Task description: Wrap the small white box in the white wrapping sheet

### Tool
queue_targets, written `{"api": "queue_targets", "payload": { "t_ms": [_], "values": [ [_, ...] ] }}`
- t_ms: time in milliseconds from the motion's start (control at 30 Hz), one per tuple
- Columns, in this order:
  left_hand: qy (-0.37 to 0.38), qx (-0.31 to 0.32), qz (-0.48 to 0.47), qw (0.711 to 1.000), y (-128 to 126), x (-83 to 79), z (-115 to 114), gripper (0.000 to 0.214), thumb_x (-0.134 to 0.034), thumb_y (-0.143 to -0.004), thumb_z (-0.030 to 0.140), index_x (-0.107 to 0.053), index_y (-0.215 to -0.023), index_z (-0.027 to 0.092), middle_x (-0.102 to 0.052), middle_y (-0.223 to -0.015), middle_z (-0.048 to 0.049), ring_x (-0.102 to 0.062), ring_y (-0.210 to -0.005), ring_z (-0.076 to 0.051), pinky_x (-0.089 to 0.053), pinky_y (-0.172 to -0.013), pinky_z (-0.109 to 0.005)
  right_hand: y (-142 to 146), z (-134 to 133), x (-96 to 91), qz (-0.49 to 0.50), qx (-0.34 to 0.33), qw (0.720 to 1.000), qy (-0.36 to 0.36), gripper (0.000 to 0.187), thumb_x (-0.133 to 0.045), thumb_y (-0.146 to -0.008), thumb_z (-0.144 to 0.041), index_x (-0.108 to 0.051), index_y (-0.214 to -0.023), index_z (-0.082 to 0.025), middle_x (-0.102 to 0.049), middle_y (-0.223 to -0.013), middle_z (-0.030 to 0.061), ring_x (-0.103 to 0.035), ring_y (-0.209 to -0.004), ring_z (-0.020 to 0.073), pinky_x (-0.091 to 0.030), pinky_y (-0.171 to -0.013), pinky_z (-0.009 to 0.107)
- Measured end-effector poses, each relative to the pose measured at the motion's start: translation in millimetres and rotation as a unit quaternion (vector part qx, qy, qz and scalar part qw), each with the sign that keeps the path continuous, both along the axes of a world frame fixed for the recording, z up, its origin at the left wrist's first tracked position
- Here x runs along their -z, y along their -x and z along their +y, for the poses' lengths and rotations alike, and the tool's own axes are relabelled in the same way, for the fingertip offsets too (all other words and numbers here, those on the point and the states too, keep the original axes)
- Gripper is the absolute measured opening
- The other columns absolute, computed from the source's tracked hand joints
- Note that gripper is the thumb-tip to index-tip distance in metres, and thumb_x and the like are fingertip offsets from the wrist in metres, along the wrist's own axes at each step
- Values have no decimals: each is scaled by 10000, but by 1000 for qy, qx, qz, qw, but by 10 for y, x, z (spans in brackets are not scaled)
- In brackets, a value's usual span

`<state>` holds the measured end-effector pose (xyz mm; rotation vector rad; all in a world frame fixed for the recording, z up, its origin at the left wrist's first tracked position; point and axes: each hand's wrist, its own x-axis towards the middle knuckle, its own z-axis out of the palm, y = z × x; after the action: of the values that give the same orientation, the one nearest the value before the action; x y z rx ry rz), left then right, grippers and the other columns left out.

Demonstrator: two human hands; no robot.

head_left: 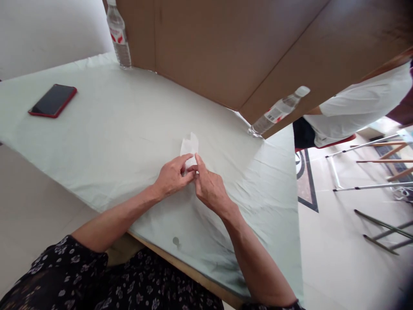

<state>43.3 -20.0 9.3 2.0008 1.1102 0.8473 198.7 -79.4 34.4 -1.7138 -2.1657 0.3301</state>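
A small folded piece of white paper (189, 146) lies on the pale cloth-covered table (112, 129). My left hand (172, 175) pinches its near end with thumb and fingers curled. My right hand (209, 187) meets it from the right, forefinger stretched onto the paper's near edge, the other fingers curled. Both hands press on the same near end of the paper; its far end sticks out beyond my fingertips.
A red-cased phone (53, 100) lies at the far left. Two water bottles (118, 36) (277, 111) stand against a tall brown cardboard screen (226, 47). A person in white (361, 103) sits beyond the table's right edge, near metal chair legs (380, 228).
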Motion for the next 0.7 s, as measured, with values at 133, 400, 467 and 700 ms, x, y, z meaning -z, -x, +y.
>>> {"api": "queue_targets", "payload": {
  "t_ms": [133, 400, 467, 700],
  "values": [
    [-70, -9, 58, 996, -43, 43, -37, 256, -581, -872, 237, -724, -1080, 192, -587, -804, -17, -549, -678, -143, -460, -681, -272, -155, 124, 5, 154, 12, 988, 19, 622, -403, -886, -123, -388, -1507, -149, -778, -1106, 98, -694, -731, 175, -552, -719, 325],
    [-95, -16, 96, 991, -44, 50, -39, 252, -597, -862, 226, -729, -1076, 207, -599, -812, -19, -570, -669, -138, -484, -685, -257, -357, 281, 132, 224, 48, 973, -42, 457, -515, -876, -225, -587, -1326, -184, -778, -1023, 82, -666, -851, 183, -537, -755, 343],
    [-98, -19, 97, 990, -42, 52, -35, 255, -604, -862, 232, -727, -1083, 204, -605, -810, -21, -582, -684, -141, -489, -690, -255, -390, 338, 156, 250, 83, 963, -49, 419, -529, -866, -250, -616, -1272, -191, -769, -1029, 84, -662, -840, 178, -540, -751, 343],
    [-88, -14, 106, 990, -40, 36, -43, 257, -610, -869, 236, -726, -1092, 180, -605, -818, -26, -588, -687, -149, -496, -694, -272, -444, 620, 198, 424, 212, 859, 193, 374, -691, -786, -347, -623, -1094, -148, -722, -882, 91, -662, -657, 168, -475, -429, 237]
  ]
}}
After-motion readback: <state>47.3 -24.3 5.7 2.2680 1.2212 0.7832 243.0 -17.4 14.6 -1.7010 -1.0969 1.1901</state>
